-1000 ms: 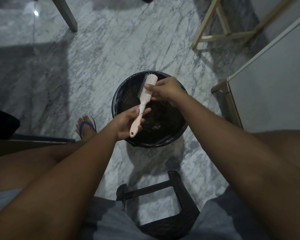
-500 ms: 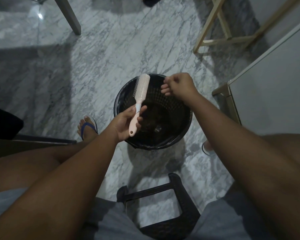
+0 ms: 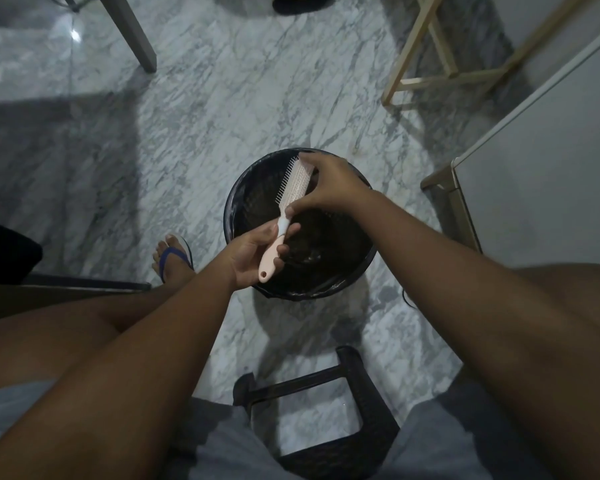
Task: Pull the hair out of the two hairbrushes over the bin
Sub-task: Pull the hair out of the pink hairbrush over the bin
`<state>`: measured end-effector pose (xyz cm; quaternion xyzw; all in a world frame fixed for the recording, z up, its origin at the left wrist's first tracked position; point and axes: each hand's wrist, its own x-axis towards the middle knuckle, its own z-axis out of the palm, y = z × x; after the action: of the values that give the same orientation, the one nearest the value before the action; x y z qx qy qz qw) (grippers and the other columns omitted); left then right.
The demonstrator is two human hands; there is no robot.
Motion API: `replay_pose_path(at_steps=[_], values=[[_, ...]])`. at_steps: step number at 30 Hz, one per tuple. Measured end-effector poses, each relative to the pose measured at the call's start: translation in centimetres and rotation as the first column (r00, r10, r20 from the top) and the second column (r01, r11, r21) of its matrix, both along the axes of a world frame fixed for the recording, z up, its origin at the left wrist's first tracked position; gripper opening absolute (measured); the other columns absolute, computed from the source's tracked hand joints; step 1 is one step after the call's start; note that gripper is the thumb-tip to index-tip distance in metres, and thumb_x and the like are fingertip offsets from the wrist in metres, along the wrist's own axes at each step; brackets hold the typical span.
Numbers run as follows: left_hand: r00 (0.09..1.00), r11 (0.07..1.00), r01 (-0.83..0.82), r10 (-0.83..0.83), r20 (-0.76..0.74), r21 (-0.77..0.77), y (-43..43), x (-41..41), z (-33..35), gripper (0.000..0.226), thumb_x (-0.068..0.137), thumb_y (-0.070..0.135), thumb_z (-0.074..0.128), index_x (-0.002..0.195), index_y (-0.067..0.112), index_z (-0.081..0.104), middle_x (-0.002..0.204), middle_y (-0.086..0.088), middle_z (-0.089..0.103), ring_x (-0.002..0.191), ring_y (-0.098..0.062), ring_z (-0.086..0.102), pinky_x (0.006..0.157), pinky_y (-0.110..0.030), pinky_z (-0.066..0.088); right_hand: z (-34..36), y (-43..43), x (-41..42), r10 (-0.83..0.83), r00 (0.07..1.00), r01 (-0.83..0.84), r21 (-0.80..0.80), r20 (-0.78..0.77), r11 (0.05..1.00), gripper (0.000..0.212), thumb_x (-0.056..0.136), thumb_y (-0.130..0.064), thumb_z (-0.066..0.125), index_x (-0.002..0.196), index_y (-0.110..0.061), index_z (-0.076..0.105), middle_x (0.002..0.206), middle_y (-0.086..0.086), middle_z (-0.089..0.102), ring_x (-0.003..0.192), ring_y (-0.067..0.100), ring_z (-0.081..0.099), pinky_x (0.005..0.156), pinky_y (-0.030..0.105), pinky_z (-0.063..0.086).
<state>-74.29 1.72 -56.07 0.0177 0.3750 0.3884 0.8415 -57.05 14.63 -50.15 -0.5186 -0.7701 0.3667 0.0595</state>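
A pale pink hairbrush (image 3: 289,193) with white bristles is held over a round black bin (image 3: 243,188) on the marble floor. My left hand (image 3: 253,252) grips its handle near the bin's near rim. My right hand (image 3: 328,183) lies across the brush head, fingers pinched on its back and far side. The bristles face left. Dark clumps sit at the bottom of the bin. Only one hairbrush is in view.
A black stool (image 3: 326,427) stands between my knees, close to the bin. My left foot in a blue flip-flop (image 3: 174,258) rests left of the bin. A white cabinet (image 3: 541,174) stands on the right, with wooden frame legs (image 3: 426,53) behind it and a table leg (image 3: 129,32) at far left.
Half a second ago my right hand was off the brush, closed above the bin's far right. It has come back onto the brush head. My left hand kept hold of the handle.
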Motion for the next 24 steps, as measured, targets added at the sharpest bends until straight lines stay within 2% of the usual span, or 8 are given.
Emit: replay_pose_path(at_steps=[4,7,10,14,17,19,21,24], values=[[0.999,0.999,0.033,-0.033,0.005,0.033,-0.3,-0.5,0.0,0.045,0.096,0.017,0.048,0.140,0.021,0.049,0.116,0.000,0.067,0.064,-0.010,0.054,0.053,-0.022,0.048,-0.1,1.1,0.9,-0.102,0.981,0.084,-0.119,-0.163,0.989,0.087,0.055,-0.036,0.096,0.132,-0.016,0.062,0.127,0.003,0.068,0.102,0.006,0.069,0.100,0.031,0.053],[0.999,0.998,0.050,-0.050,0.006,0.031,-0.6,-0.4,-0.1,0.044,0.095,0.017,0.047,0.140,0.020,0.049,0.115,0.001,0.069,0.063,-0.009,0.055,0.053,-0.021,0.048,-0.1,1.7,1.7,-0.152,0.960,0.112,-0.175,-0.236,0.978,0.055,0.072,-0.025,0.088,0.123,-0.013,0.069,0.117,0.003,0.073,0.102,0.002,0.067,0.100,0.024,0.052],[0.997,0.998,0.049,-0.051,0.064,0.044,-0.8,-0.3,-0.4,0.053,0.090,0.015,0.062,0.141,0.018,0.048,0.119,0.001,0.068,0.065,-0.011,0.057,0.054,-0.023,0.050,0.1,1.7,2.0,-0.246,0.908,0.138,-0.312,-0.340,0.940,0.031,0.093,-0.018,0.068,0.123,-0.008,0.068,0.113,0.012,0.073,0.097,0.015,0.071,0.088,0.032,0.060],[0.993,0.997,0.039,-0.046,0.111,0.062,-0.8,-0.5,-0.7,0.072,0.074,0.013,0.082,0.139,0.017,0.051,0.123,-0.001,0.067,0.066,-0.012,0.058,0.055,-0.024,0.051,1.0,1.7,1.9,-0.421,0.828,0.183,-0.530,-0.371,0.828,0.030,0.103,-0.007,0.046,0.128,0.000,0.060,0.114,0.027,0.068,0.094,0.036,0.070,0.077,0.037,0.063],[0.996,0.999,0.001,-0.004,0.089,0.035,-0.8,-0.2,-0.4,0.053,0.089,0.013,0.062,0.140,0.018,0.048,0.122,-0.001,0.068,0.065,-0.012,0.058,0.054,-0.024,0.051,1.5,2.0,1.5,-0.616,0.707,0.302,-0.640,-0.346,0.706,0.048,0.094,0.008,0.028,0.133,-0.002,0.053,0.105,0.025,0.071,0.091,0.036,0.073,0.077,0.045,0.062],[0.998,1.000,-0.024,0.023,0.059,0.016,-0.8,0.0,-0.5,0.049,0.094,0.013,0.050,0.142,0.018,0.047,0.122,-0.001,0.068,0.065,-0.011,0.057,0.054,-0.023,0.051,1.5,1.7,0.7,-0.616,0.720,0.330,-0.624,-0.318,0.708,0.049,0.095,-0.001,0.032,0.137,-0.016,0.052,0.114,0.014,0.070,0.098,0.032,0.071,0.078,0.048,0.060],[1.000,1.000,-0.016,0.016,0.028,0.022,-0.8,0.2,-0.7,0.051,0.094,0.014,0.051,0.144,0.018,0.046,0.121,-0.001,0.067,0.065,-0.011,0.056,0.054,-0.024,0.051,1.4,0.8,-0.2,-0.449,0.861,0.297,-0.480,-0.239,0.825,0.046,0.097,-0.032,0.050,0.142,-0.026,0.046,0.131,0.002,0.059,0.115,0.024,0.062,0.082,0.046,0.059],[0.998,0.998,0.032,-0.030,-0.058,0.046,-0.6,1.0,-0.8,0.054,0.093,0.015,0.053,0.146,0.020,0.045,0.117,0.002,0.067,0.067,-0.011,0.055,0.056,-0.024,0.050,0.7,-0.7,-1.9,-0.236,0.971,0.222,-0.229,-0.034,0.948,0.079,0.076,-0.061,0.071,0.137,-0.016,0.047,0.139,0.003,0.053,0.123,0.019,0.052,0.095,0.037,0.050]])
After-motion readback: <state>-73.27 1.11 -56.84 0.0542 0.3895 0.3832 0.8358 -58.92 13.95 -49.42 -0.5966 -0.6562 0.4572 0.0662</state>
